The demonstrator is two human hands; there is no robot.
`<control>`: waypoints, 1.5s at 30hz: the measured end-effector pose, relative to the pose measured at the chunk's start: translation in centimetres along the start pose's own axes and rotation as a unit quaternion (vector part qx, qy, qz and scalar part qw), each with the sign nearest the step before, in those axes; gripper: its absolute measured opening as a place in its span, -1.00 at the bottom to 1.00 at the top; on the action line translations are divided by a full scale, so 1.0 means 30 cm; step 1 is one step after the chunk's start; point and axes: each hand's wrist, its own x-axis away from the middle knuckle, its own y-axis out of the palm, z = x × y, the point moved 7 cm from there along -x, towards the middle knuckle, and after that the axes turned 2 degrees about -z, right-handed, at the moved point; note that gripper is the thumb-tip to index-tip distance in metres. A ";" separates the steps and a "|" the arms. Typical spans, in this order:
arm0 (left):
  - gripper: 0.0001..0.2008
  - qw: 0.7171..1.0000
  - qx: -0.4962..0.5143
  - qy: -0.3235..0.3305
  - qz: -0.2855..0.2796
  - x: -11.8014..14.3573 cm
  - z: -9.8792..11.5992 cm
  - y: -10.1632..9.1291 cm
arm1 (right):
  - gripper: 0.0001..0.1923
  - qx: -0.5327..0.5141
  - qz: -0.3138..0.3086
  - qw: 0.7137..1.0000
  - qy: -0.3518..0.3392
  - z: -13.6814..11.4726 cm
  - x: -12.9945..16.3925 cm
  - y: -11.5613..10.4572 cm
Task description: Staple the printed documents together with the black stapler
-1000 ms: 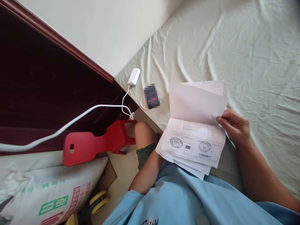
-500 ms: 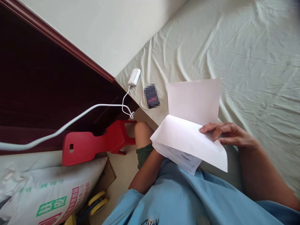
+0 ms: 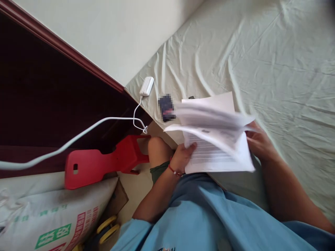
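A stack of white printed papers lies open above my lap. Several loose sheets are lifted and blurred in motion across its middle. My left hand grips the stack's left edge, the thumb lying on the printed text. At the right edge, my right hand holds the papers, its fingertips partly hidden behind the sheets and smeared. Beyond the raised pages, a blank pale sheet shows against the bed. A small dark object peeks out at that sheet's upper left.
The bed's pale green sheet stretches ahead and right. On it lie a pixelated dark object and a white plug-in block with a white cable. A red plastic chair and a printed white sack are at left.
Pages have swung upward and away, uncovering a printed page. My left hand has come into view at the left edge, and my right hand has moved from the sheet's top to the right side.
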 end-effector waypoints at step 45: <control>-0.30 0.991 -0.055 0.123 -0.016 -0.134 0.006 0.004 | -0.42 -0.032 0.018 0.978 0.204 0.071 0.054 0.045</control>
